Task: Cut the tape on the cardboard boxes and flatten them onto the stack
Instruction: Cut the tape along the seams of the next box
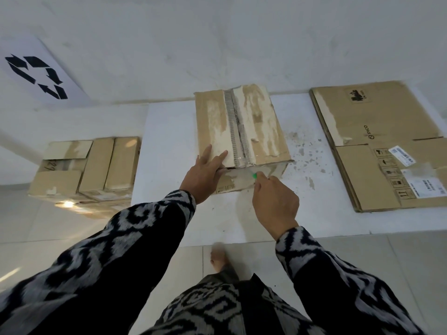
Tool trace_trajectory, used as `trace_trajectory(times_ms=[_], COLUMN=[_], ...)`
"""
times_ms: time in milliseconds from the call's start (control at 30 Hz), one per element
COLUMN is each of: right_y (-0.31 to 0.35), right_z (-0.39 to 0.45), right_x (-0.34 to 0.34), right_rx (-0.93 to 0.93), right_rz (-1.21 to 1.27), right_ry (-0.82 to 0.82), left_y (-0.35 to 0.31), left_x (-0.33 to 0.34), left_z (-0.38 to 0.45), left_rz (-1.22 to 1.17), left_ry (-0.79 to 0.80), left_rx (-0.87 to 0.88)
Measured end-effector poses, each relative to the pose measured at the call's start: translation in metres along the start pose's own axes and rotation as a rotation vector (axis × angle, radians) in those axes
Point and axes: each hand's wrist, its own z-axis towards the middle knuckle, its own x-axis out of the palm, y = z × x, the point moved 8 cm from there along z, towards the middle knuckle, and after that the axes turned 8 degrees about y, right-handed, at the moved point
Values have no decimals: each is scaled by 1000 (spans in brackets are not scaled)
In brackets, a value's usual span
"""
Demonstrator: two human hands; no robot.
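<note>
A worn cardboard box (261,122) stands on the white table (169,146), its top seam covered by torn tape. My left hand (203,175) lies flat on the box's near left top edge with fingers straight. My right hand (275,201) grips a green-tipped cutter (254,175), whose tip touches the box's near face just under the top seam. To the right, a stack of flattened boxes (377,146) lies on the table.
Several unflattened cardboard boxes (96,168) sit on the floor left of the table. A sheet with a recycling symbol (36,76) hangs on the wall at upper left. My foot (219,259) is on the tiled floor below the table's front edge.
</note>
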Motion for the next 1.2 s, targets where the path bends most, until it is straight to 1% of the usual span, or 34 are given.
trace_trajectory(times_ms=[133,267,400,500,600,733,833,933,1067,1200], right_y=[5,-5,-3,-9,-6,-1,-12,-6,-16,-5], right_z=[7,3,6,2,6,11,5,13,4,18], right_x=[-1,-4,-7,-7,-9,-8,-4,-4,-3,-9], right_rx=[-13,-8,-8,-3,-6,-40,-18,7,18,19], right_rz=[10,-19,-34,-46,-32,-22,-23,-2,-22,-11], right_ry=[-20,-23,-26,-16,-16,-42,-38,-52,-27,-49], left_y=[1,-1,6,16,19,15,11,4,-2,-1], left_x=[1,-1,4,10,10,9,8,3,1,0], left_z=[0,0,4,5,7,5,5,4,-1,1], left_rz=[-6,-7,-7,24,19,8,-3,0,-12,-16], left_ry=[-20,-13,-6,21,9,34,49,37,30,23], left_rx=[16,29,8,-47,-53,-58,-24,-5,2,7])
